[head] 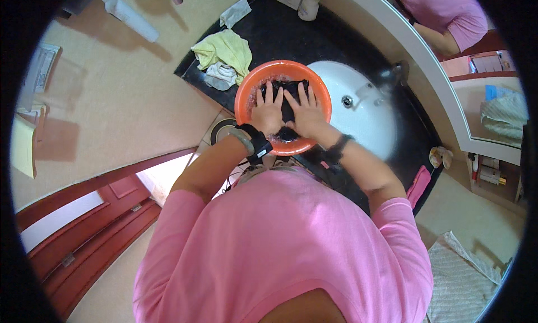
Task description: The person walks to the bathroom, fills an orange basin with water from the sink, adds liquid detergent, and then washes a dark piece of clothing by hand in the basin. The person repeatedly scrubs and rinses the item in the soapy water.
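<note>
An orange plastic basin (242,80) stands at the left edge of a white washbasin (365,125), partly over its rim. Inside it lies a wet black cloth (287,108) with suds around it. My left hand (267,112) presses flat on the left part of the cloth, fingers spread. On the right part rests my right hand (306,112), also flat with fingers apart. The two hands are close together, thumbs near each other. Both wrists wear dark bands. What lies beneath the palms is hidden.
A yellow cloth (227,49) and a white cloth (222,74) lie on the black countertop (269,33) at the left. A faucet (397,72) rises behind the washbasin. A pink cloth (419,186) lies at the right counter edge, near a mirror frame (441,70).
</note>
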Available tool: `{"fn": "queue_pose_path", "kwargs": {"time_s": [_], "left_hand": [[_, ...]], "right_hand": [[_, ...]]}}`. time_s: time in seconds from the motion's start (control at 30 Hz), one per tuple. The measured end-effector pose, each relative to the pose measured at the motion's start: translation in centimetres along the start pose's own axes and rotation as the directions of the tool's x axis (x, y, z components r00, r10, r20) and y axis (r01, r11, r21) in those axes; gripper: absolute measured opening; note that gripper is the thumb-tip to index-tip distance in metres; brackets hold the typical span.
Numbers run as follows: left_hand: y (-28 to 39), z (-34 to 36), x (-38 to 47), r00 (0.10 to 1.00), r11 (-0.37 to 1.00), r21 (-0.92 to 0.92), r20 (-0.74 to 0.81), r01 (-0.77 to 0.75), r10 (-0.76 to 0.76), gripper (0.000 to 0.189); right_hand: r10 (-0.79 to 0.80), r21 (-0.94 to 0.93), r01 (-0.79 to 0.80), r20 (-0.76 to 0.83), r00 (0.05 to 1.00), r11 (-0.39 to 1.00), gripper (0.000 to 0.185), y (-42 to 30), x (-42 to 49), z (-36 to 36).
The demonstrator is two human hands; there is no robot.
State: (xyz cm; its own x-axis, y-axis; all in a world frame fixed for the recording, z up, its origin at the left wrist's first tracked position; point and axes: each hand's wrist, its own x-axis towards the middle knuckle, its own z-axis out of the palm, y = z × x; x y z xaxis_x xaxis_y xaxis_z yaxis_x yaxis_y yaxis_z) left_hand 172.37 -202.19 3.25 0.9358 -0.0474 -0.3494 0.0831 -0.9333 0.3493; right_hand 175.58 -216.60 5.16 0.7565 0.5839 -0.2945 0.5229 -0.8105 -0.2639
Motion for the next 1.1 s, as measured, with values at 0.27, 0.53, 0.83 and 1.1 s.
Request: {"fn": "queue_pose_path", "kwargs": {"time_s": [0.27, 0.53, 0.83, 1.1], "left_hand": [[-0.4, 1.1, 2.5, 0.945, 0.969, 0.247, 0.319, -0.014, -0.068, 0.095], [0.8, 0.2, 3.0, 0.87, 0.942, 0.331, 0.477, -0.047, -0.125, 0.081], [-0.6, 1.3, 3.5, 0.914, 0.854, -0.378, -0.045, 0.358, -0.403, 0.086], [0.5, 3.4, 4.2, 0.848, 0.631, -0.646, 0.047, 0.429, -0.529, 0.089]], "right_hand": [[0.069, -0.155, -0.024, 0.29, 0.954, 0.988, 0.097, -0.8, 1.5, 0.0], [0.123, -0.291, 0.006, 0.421, 0.899, 0.957, 0.088, -1.8, 2.4, 0.0], [0.192, 0.327, -0.152, -0.093, 0.977, 0.933, 0.066, 1.0, 1.5, 1.7], [0.559, 0.984, -0.131, 0.041, 0.828, 0.121, 0.051, 0.6, 3.0, 4.5]]}}
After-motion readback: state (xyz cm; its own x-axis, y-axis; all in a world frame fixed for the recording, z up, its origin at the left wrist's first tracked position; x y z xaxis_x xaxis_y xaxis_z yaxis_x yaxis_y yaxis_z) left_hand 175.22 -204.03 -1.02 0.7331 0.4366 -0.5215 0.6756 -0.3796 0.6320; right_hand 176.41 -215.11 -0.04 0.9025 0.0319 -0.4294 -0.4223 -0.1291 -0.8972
